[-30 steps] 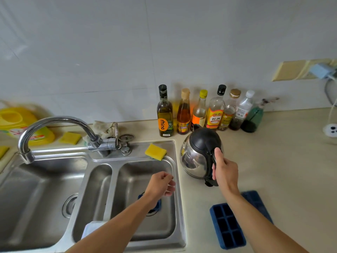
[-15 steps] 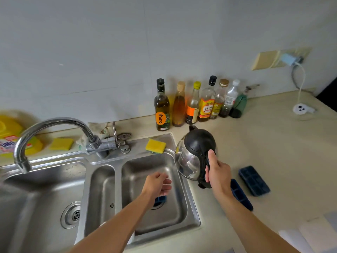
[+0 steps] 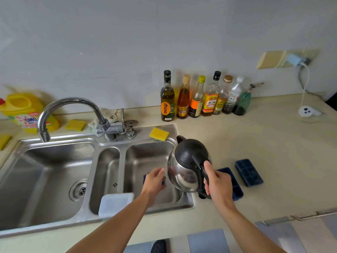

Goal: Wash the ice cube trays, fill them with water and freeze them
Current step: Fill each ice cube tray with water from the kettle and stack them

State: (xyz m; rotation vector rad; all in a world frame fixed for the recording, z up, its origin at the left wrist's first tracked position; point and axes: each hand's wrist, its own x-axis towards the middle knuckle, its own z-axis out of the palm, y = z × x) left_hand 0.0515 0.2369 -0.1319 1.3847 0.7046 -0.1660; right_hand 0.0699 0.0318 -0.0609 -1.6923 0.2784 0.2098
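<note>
— Which step are you on?

— Filling, by my reckoning. I can make out no tray in the sink (image 3: 144,133). Both lie on the counter (image 3: 273,143) to its right, hollows up.

— And the water?

— In the kettle (image 3: 187,167), I take it, though I can't see inside. My right hand (image 3: 218,185) is wrapped round its black handle, thumb on top, and carries it upright above the sink's right rim.

— Where exactly are the trays?

— The near tray (image 3: 237,190) is just behind my right wrist, partly hidden by it. The far tray (image 3: 249,172) lies beside it, with a gap between them.

— Your other hand?

— My left hand (image 3: 155,181) hangs over the right basin, fingers loosely curled, with nothing in them that I can see. A small blue thing (image 3: 164,182) shows beneath it, and I can't tell what it is.

— Next?

— Swing the kettle right, over the near tray. Then tip the spout slowly and fill cell by cell without overrunning.
</note>
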